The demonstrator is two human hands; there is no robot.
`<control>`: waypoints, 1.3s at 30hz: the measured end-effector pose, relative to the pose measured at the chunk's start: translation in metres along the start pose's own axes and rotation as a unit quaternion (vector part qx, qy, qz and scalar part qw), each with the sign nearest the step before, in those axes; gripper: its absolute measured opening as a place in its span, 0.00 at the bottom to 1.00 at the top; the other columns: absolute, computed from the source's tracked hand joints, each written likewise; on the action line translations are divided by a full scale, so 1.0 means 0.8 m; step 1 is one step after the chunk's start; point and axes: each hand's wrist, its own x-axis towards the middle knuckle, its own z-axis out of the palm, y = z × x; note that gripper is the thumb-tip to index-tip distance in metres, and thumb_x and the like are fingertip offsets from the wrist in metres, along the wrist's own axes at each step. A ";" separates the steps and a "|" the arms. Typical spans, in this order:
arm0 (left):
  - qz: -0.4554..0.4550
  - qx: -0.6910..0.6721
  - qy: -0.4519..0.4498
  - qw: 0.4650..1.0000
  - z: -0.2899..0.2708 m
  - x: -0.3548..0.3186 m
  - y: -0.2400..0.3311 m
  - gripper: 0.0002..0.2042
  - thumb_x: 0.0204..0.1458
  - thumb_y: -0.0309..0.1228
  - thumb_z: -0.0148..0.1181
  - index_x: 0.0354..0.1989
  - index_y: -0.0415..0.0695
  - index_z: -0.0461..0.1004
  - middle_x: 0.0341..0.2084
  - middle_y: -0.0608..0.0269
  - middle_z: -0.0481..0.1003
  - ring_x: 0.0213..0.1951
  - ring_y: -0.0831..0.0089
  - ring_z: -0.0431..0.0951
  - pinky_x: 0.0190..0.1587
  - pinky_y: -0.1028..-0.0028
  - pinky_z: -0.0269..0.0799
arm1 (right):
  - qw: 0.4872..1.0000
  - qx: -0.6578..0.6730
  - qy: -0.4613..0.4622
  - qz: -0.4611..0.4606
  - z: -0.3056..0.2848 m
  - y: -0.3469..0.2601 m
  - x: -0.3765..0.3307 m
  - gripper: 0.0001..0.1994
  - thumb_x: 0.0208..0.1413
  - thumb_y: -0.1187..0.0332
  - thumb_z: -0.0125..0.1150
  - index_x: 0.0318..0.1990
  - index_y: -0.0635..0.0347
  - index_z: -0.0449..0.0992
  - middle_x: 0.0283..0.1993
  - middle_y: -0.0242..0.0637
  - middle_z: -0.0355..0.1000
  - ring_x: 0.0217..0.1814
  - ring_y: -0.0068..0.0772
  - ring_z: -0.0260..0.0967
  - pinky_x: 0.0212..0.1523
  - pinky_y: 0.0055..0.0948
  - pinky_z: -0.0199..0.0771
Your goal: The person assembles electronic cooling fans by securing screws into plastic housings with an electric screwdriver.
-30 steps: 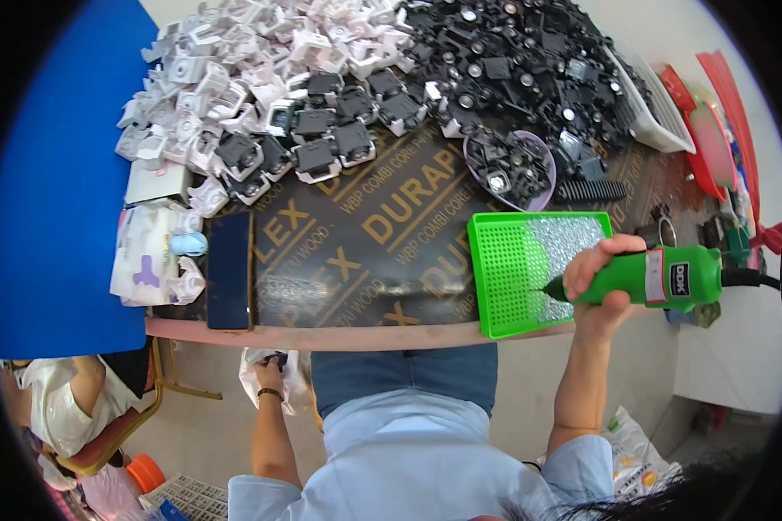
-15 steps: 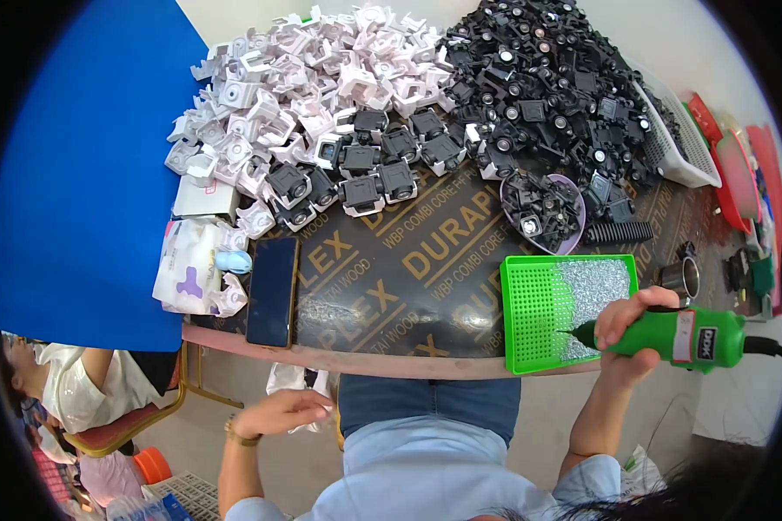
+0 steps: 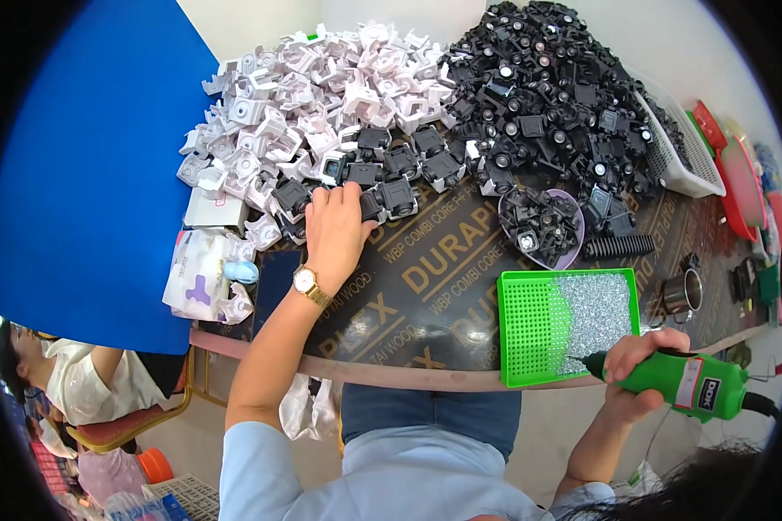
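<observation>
1. One green perforated tray (image 3: 530, 326) at the table's front edge.
2. One green electric screwdriver (image 3: 682, 384), right of the tray.
3. One round bowl (image 3: 541, 227) behind the tray.
4. One metal cup (image 3: 679, 293) right of the tray.
5. Two heaps behind the tray: white parts (image 3: 304, 95), black parts (image 3: 547, 87).

Free strip of brown board (image 3: 426, 286) noted at centre, betw. left hand (image 3: 334, 230) and green tray (image 3: 565, 326); passage open there. Rear blocked by white parts pile (image 3: 304, 95) and black parts pile (image 3: 547, 87). Right side crowded: purple bowl (image 3: 543, 227), white basket (image 3: 682, 152), metal cup (image 3: 682, 295). Left edge taken by tissue pack (image 3: 202, 276).
</observation>
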 end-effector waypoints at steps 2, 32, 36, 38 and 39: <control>0.002 -0.044 0.008 0.999 0.001 -0.002 0.001 0.21 0.33 0.28 0.69 0.36 0.42 0.66 0.32 0.58 0.71 0.38 0.58 0.66 0.41 0.64 0.62 | 1.000 0.008 0.008 0.001 0.001 -0.004 0.003 0.38 0.43 0.40 0.62 0.48 0.64 0.58 0.17 0.30 0.61 0.13 0.20 0.56 0.14 0.18 0.56; 0.092 -0.342 -0.115 0.928 -0.007 -0.106 0.085 0.25 0.41 0.20 0.59 0.51 0.56 0.72 0.48 0.55 0.68 0.44 0.57 0.72 0.45 0.65 0.70 | 0.980 0.113 -0.158 0.038 0.188 0.075 0.092 0.30 0.52 0.49 0.60 0.49 0.67 0.62 0.21 0.33 0.64 0.19 0.20 0.62 0.19 0.18 0.62; 0.108 -0.307 -0.077 0.942 -0.001 -0.098 0.083 0.25 0.41 0.22 0.60 0.51 0.56 0.72 0.47 0.57 0.68 0.45 0.59 0.70 0.47 0.65 0.67 | 0.977 0.115 -0.174 0.042 0.200 0.084 0.095 0.24 0.52 0.59 0.61 0.48 0.68 0.63 0.21 0.33 0.64 0.19 0.20 0.62 0.20 0.19 0.64; 0.108 -0.293 -0.097 0.945 -0.002 -0.098 0.081 0.25 0.41 0.23 0.61 0.51 0.56 0.72 0.47 0.56 0.68 0.47 0.59 0.70 0.47 0.65 0.66 | 0.975 0.124 -0.173 0.058 0.205 0.087 0.094 0.22 0.51 0.63 0.61 0.48 0.68 0.63 0.21 0.34 0.64 0.19 0.20 0.62 0.20 0.19 0.64; 0.108 -0.295 -0.098 0.944 0.000 -0.098 0.082 0.25 0.41 0.23 0.61 0.51 0.56 0.72 0.47 0.56 0.68 0.47 0.59 0.70 0.47 0.65 0.66 | 0.975 0.129 -0.173 0.052 0.205 0.091 0.093 0.22 0.51 0.63 0.61 0.48 0.68 0.63 0.21 0.33 0.64 0.19 0.20 0.62 0.20 0.19 0.63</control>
